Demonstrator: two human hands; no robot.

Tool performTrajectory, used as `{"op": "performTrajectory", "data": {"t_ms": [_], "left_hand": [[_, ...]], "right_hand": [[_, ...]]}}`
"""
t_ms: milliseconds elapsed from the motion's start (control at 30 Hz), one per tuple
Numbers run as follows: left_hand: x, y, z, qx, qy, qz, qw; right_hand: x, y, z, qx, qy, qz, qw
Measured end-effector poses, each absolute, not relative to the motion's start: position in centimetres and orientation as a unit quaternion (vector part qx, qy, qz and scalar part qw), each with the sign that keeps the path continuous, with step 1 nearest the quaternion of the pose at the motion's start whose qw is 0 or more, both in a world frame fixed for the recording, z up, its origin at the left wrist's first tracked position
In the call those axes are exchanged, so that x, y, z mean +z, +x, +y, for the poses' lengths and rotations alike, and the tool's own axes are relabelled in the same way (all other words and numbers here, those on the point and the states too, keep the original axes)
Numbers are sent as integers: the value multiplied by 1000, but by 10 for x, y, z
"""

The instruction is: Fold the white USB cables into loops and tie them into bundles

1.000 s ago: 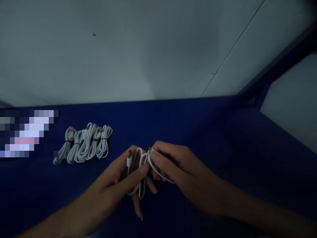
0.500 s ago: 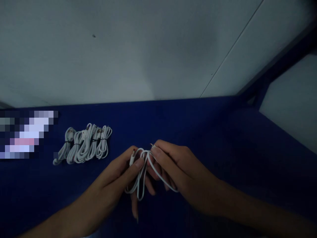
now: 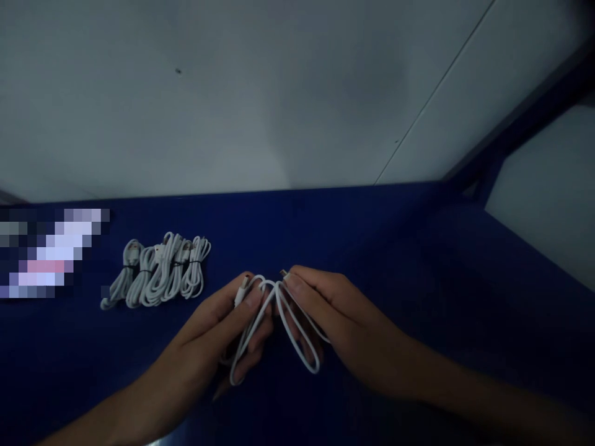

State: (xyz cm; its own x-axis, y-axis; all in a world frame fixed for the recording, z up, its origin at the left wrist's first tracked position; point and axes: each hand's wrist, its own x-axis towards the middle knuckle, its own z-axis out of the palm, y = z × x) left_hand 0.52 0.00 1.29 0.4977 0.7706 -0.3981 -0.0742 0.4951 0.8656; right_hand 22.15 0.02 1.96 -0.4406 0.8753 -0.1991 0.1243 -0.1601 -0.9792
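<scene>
Between my two hands a white charging cable [image 3: 298,348] hangs in loose loops above the blue table. My left hand [image 3: 227,328] pinches loops of it between thumb and fingers, with one plug sticking up beside the thumb. My right hand [image 3: 330,306] grips another part of the same cable, and the small metal-tipped plug at its other end shows above the thumb and forefinger. The hands are close together, with a short bridge of cable between them. Some loops are hidden behind the fingers.
Several coiled white cables [image 3: 170,272], bound with dark ties, lie in a row on the blue table [image 3: 307,229] at left. A blurred-out item [image 3: 69,248] lies farther left. A pale wall [image 3: 232,111] stands behind, and a blue frame [image 3: 495,176] runs along the right.
A cable loop has come over to the right side, hanging below my right hand. My left fingers have curled in, and the left plug has tilted and shifted slightly left.
</scene>
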Motion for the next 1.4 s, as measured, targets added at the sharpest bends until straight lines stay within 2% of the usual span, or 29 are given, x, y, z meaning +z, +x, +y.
{"op": "performTrajectory", "data": {"t_ms": [233,900,1100,1400], "left_hand": [[13,6,0,277,406,428,758],[14,3,0,267,409,421,764],[16,2,-3,269,379,441,768],[16,2,-7,278,333,454,778]], "right_hand": [[23,220,5,738,-381,-475,290],[22,224,0,739,-393,-487,251],[31,224,-2,703,-384,-539,262],[30,227,0,593,-420,-663,180]]}}
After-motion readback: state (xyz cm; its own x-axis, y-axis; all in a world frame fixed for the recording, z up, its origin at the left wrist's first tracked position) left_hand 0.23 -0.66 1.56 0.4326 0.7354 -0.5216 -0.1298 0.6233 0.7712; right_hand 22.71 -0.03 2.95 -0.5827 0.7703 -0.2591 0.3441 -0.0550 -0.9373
